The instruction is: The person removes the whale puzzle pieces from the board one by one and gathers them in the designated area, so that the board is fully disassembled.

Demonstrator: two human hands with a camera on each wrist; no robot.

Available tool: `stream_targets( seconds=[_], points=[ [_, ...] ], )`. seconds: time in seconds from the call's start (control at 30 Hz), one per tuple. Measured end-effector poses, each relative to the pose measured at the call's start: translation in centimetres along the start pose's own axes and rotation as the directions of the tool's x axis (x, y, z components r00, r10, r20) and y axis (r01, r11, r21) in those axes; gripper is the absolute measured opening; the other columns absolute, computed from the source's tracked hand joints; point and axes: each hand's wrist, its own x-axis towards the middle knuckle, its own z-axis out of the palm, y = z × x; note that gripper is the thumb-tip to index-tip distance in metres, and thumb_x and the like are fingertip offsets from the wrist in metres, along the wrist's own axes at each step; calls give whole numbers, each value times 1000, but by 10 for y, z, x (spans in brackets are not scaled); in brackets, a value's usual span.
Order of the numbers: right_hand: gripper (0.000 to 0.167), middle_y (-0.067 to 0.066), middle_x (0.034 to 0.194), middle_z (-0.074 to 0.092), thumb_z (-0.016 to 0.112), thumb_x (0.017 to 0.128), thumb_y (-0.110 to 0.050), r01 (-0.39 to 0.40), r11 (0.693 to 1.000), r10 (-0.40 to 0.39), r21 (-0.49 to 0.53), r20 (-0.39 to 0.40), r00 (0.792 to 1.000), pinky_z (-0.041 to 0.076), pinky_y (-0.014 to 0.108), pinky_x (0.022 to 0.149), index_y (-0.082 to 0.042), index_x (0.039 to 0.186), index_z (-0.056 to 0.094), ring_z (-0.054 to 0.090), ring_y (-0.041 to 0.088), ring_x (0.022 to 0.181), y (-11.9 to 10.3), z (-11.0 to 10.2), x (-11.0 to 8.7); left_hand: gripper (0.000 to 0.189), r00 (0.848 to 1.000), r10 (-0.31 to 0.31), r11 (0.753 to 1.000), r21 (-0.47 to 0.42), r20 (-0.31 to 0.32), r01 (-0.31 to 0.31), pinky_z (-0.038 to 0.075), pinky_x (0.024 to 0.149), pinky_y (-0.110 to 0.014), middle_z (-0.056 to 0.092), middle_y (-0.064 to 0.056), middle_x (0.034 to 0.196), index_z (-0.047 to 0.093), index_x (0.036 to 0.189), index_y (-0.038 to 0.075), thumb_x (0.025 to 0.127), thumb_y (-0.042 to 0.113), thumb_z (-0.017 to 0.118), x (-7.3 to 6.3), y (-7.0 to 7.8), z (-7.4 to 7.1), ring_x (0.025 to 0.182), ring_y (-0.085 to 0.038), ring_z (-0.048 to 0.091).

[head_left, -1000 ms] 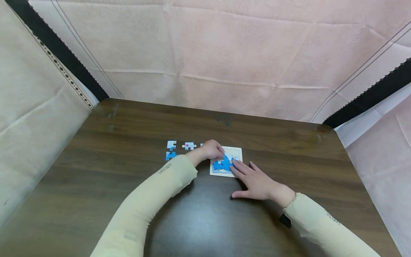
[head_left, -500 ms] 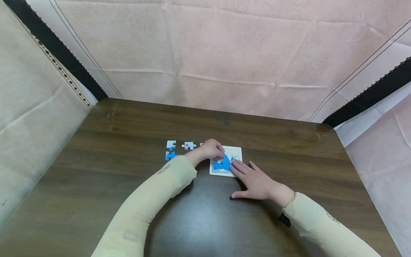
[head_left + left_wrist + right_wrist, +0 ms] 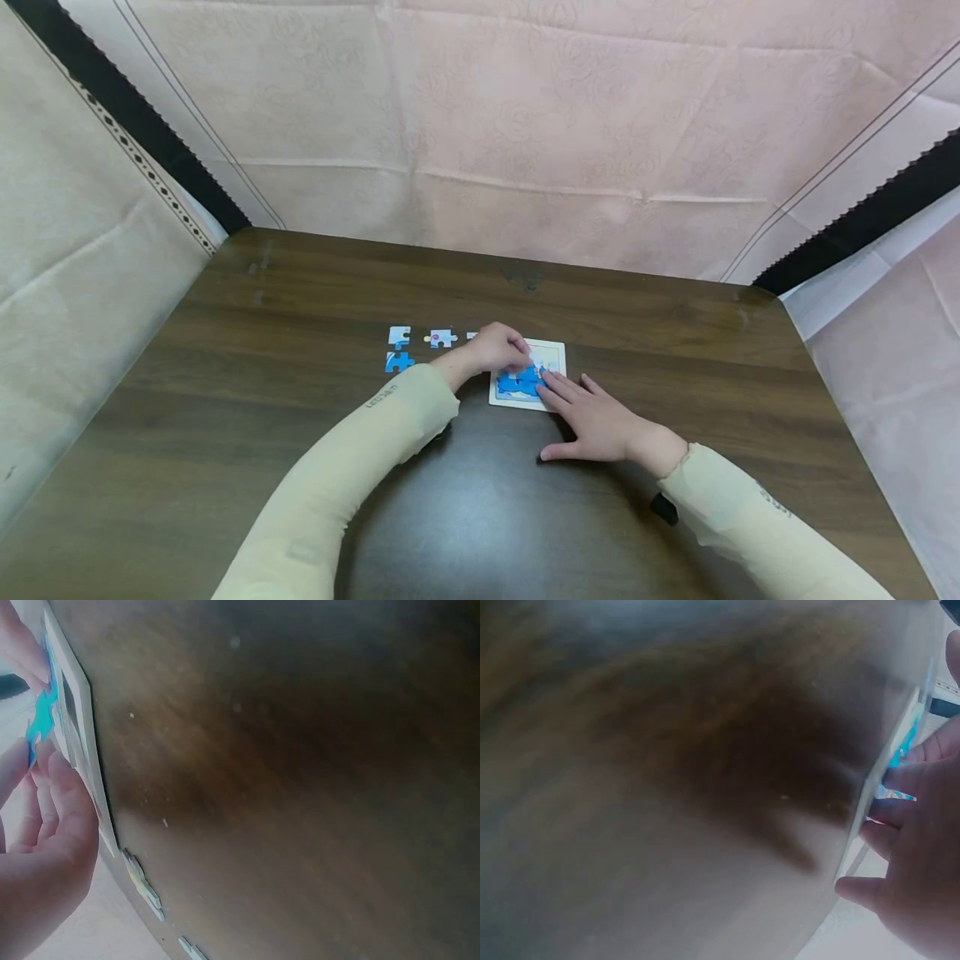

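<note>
A small white-bordered jigsaw board (image 3: 527, 407) lies on the table, with blue picture pieces in its lower part. My left hand (image 3: 498, 348) reaches over its left side. In the left wrist view, the thumb and fingers pinch a blue puzzle piece (image 3: 43, 716), tilted above the board. My right hand (image 3: 600, 423) lies at the board's right edge, fingers spread. Its fingertips touch the blue pieces and its thumb is out over the table. The right wrist view shows its fingers (image 3: 892, 812) reaching over the board's edge.
Left of the board lie a white-and-blue puzzle piece (image 3: 400, 335), a blue piece (image 3: 397, 362) and a pale piece with a pink spot (image 3: 441, 338). Another piece (image 3: 471, 336) is mostly hidden behind the left hand. Pale cloth (image 3: 525, 125) hangs behind the brown table (image 3: 337, 275).
My left fingertips have shifted slightly right over the board, and the blue piece that stood up under them now shows lower. The right hand stays in place.
</note>
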Motion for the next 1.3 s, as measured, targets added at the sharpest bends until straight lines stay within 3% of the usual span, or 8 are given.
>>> stream_targets(
  seconds=[0.27,0.7,1.3],
  points=[
    [93,9,157,14,53,80,-67,9,1000,-9,-16,-8,1000,13,59,114,-11,149,24,15,26,145,-1,0,-1,18,1000,-8,999,-37,1,8,53,72,-24,68,-8,85,69,96,5,88,21,65,0,-1,-2,74,-15,61],
    [93,11,157,15,52,80,-68,6,1000,-6,-24,0,1000,13,59,114,-11,148,24,15,27,145,-2,0,-1,26,997,-69,976,-206,18,71,56,78,-25,66,-10,95,65,108,3,89,21,64,1,-7,-19,76,-14,62],
    [93,11,157,16,52,81,-68,6,1000,-6,-30,-6,1000,14,59,114,-11,149,24,15,27,145,-3,0,-1,28,990,-136,957,-253,31,140,55,80,-24,65,-11,101,62,114,5,89,19,63,-15,-24,-52,79,-15,65]
  ],
)
